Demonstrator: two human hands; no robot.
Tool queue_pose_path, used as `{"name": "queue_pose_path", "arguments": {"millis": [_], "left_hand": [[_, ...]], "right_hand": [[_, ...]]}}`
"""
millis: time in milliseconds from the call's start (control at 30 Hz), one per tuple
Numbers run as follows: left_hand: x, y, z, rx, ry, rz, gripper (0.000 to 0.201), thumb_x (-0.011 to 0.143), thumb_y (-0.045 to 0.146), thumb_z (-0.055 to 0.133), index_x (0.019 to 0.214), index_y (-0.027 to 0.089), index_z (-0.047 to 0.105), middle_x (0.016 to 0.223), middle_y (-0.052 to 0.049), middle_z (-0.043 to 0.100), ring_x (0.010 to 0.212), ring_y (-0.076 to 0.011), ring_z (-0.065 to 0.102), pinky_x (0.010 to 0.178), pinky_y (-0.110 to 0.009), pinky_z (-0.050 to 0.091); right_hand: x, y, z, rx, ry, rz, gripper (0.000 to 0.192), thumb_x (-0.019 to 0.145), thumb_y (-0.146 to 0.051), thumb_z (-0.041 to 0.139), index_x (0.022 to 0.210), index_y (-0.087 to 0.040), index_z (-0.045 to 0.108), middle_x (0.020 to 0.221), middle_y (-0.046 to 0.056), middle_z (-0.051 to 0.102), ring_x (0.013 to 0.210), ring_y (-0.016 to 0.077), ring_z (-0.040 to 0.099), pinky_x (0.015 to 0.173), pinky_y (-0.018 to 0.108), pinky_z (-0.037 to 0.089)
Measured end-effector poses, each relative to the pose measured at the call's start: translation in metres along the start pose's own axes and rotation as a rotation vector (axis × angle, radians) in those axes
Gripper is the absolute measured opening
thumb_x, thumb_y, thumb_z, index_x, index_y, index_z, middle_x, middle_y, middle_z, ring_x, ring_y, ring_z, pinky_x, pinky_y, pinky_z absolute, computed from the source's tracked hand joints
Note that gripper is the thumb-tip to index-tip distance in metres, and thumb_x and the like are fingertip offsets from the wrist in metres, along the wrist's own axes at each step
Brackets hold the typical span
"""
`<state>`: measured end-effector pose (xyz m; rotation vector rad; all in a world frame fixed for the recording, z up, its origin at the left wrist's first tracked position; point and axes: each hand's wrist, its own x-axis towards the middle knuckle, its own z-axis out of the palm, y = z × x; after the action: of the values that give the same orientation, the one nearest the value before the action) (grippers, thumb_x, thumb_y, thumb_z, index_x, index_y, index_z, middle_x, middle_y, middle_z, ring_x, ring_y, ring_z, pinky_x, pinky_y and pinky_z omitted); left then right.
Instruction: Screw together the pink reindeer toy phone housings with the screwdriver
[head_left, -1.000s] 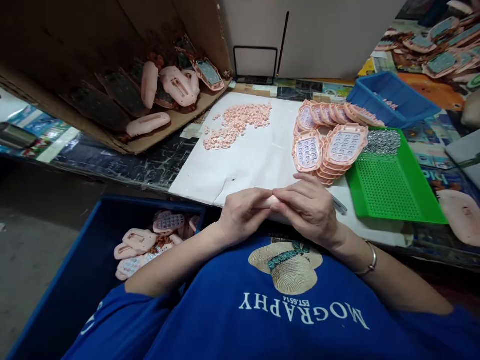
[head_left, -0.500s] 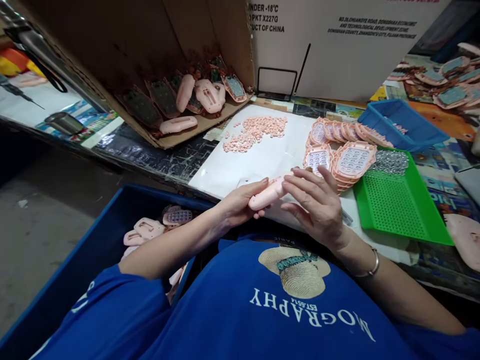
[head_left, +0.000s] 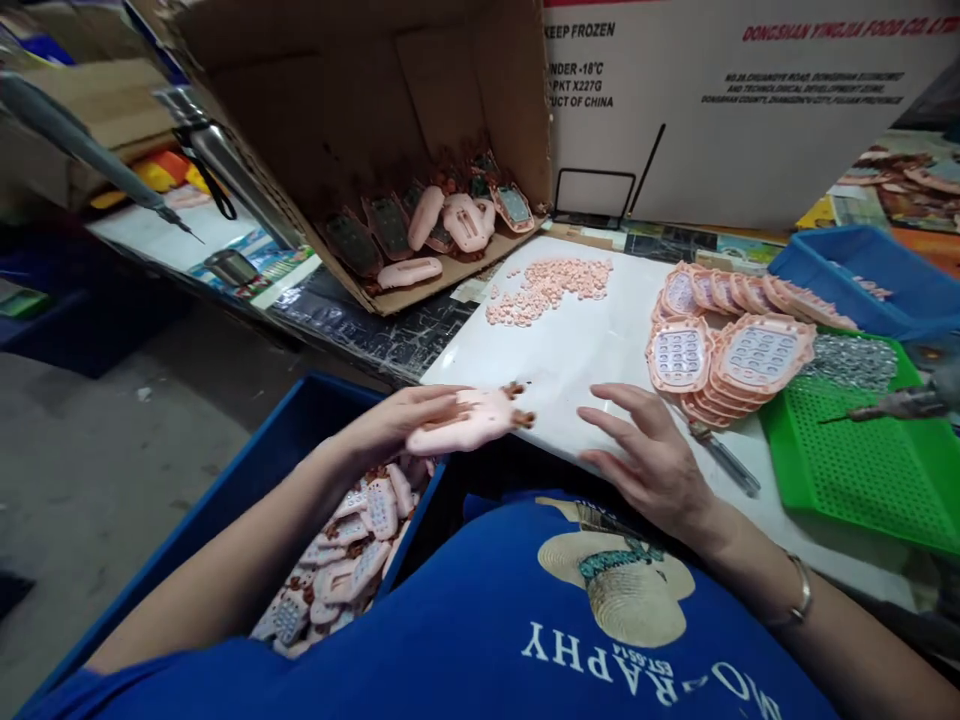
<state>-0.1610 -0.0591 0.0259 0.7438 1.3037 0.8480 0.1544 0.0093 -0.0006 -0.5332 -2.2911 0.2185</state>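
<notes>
Pink casing (head_left: 465, 428), slightly blurred, with brown tips (head_left: 523, 418) at the end toward the right hand. It is held in front of the person, seen across the near edge of the white sheet (head_left: 517, 355) and the corner of the blue crate (head_left: 319, 415); whether it touches either cannot be told. The left hand (head_left: 409, 418) has its fingers closed over the opposite end, thumb hidden; the right hand (head_left: 656, 465) is apart from it, fingers spread, holding nothing.

Likely hazards: a hold at one end only may let the casing tilt or slip, dropping it into the dark gap beside the crate or onto the casings (head_left: 382, 500) inside, where the brown tips seem the parts most liable to be knocked. An outward sweep of the right hand could disturb the stacked keypad panels (head_left: 757, 355) or push the metal tool (head_left: 731, 465) lying just beside it.

Surface: small pink pieces (head_left: 555, 285) are heaped loose on the sheet; silvery metal parts (head_left: 855, 360) occupy one end of the green basket (head_left: 795, 440), near a blue tray (head_left: 907, 318). A driver bit (head_left: 862, 412) projects above the basket.

Surroundings: a cardboard box (head_left: 360, 110) on its side containing further casings, a printed white carton (head_left: 675, 120) behind the sheet, and grey floor (head_left: 112, 450) at left.
</notes>
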Motion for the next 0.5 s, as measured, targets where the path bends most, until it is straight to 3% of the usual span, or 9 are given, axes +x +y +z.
{"name": "queue_pose_path", "arguments": {"millis": [67, 133, 233, 400, 467, 500], "left_hand": [[-0.022, 0.002, -0.040, 0.099, 0.124, -0.074, 0.049, 0.069, 0.045, 0.087, 0.110, 0.018, 0.080, 0.102, -0.014, 0.079, 0.076, -0.0227, 0.073, 0.062, -0.027, 0.056], [-0.037, 0.002, -0.070, 0.233, 0.277, -0.059, 0.043, 0.065, 0.052, 0.086, 0.092, 0.019, 0.083, 0.090, -0.013, 0.080, 0.078, -0.0256, 0.073, 0.064, -0.030, 0.057], [-0.036, 0.009, -0.088, 0.407, 0.398, 0.131, 0.047, 0.058, 0.060, 0.087, 0.085, 0.021, 0.082, 0.084, -0.010, 0.079, 0.084, -0.0275, 0.071, 0.072, -0.034, 0.058], [0.026, 0.057, -0.081, 0.704, 0.496, 0.455, 0.052, 0.076, 0.057, 0.074, 0.111, 0.019, 0.079, 0.096, -0.009, 0.078, 0.093, -0.0260, 0.069, 0.094, -0.035, 0.053], [0.063, 0.083, -0.083, 0.896, 0.505, 0.612, 0.052, 0.083, 0.051, 0.066, 0.123, 0.020, 0.073, 0.120, -0.010, 0.073, 0.114, -0.0279, 0.064, 0.107, -0.036, 0.044], [0.081, 0.095, -0.087, 1.032, 0.510, 0.620, 0.056, 0.082, 0.049, 0.066, 0.129, 0.019, 0.069, 0.130, -0.012, 0.069, 0.123, -0.0297, 0.060, 0.111, -0.037, 0.041]], "right_hand": [[-0.010, 0.005, -0.002, 0.003, 0.014, 0.073, 0.028, 0.097, -0.021, 0.063, 0.125, -0.023, 0.065, 0.127, 0.016, 0.064, 0.117, 0.0311, 0.063, 0.096, 0.051, 0.056], [-0.018, 0.009, -0.002, 0.018, 0.012, 0.118, 0.024, 0.096, -0.018, 0.063, 0.120, -0.024, 0.067, 0.122, 0.014, 0.066, 0.111, 0.0301, 0.065, 0.092, 0.050, 0.058], [-0.023, 0.009, 0.003, 0.063, -0.019, 0.150, 0.022, 0.096, -0.019, 0.062, 0.116, -0.025, 0.069, 0.119, 0.012, 0.067, 0.106, 0.0286, 0.067, 0.088, 0.048, 0.061], [-0.025, 0.007, 0.009, 0.100, -0.072, 0.153, 0.020, 0.098, -0.017, 0.061, 0.116, -0.023, 0.068, 0.116, 0.012, 0.067, 0.107, 0.0276, 0.066, 0.087, 0.045, 0.061], [-0.026, 0.008, 0.009, 0.104, -0.090, 0.143, 0.020, 0.098, -0.015, 0.060, 0.116, -0.022, 0.067, 0.115, 0.012, 0.067, 0.107, 0.0269, 0.066, 0.087, 0.044, 0.060], [-0.027, 0.008, 0.009, 0.107, -0.101, 0.142, 0.020, 0.099, -0.015, 0.059, 0.116, -0.022, 0.066, 0.114, 0.012, 0.067, 0.107, 0.0265, 0.066, 0.087, 0.044, 0.060]]}}
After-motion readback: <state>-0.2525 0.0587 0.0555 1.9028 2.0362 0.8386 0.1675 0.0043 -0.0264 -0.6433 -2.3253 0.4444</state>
